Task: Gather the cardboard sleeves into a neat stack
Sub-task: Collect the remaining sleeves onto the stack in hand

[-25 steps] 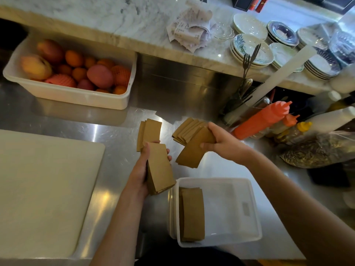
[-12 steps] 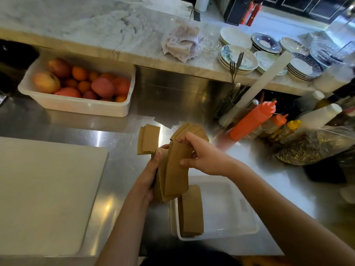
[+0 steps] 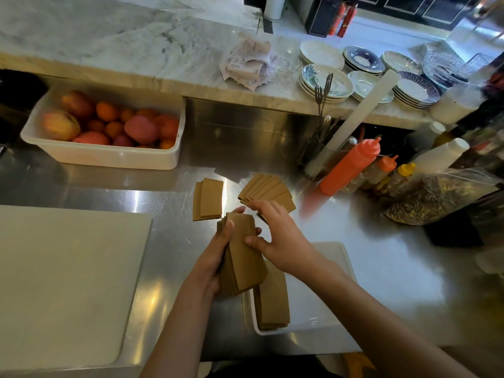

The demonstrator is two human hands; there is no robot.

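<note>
My left hand point(image 3: 215, 257) grips a stack of brown cardboard sleeves point(image 3: 242, 257) from its left side, above the steel counter. My right hand point(image 3: 275, 238) rests on the same stack, thumb on its face and fingers over its top edge. A small pile of sleeves point(image 3: 208, 199) lies flat on the counter behind my hands. A fanned pile of sleeves point(image 3: 268, 188) lies to its right, partly hidden by my right hand. More sleeves point(image 3: 272, 301) lie in the left side of a clear plastic container point(image 3: 335, 296) below my hands.
A white cutting board point(image 3: 62, 285) covers the counter's left. A white tub of fruit point(image 3: 106, 156) sits at the back left. Squeeze bottles point(image 3: 351, 165), a cutlery holder and a bag point(image 3: 436, 195) crowd the back right. Plates point(image 3: 327, 80) stand on the marble ledge.
My right hand carried a few sleeves from the fanned pile onto the stack in my left hand. Both hands now hold one stack together.
</note>
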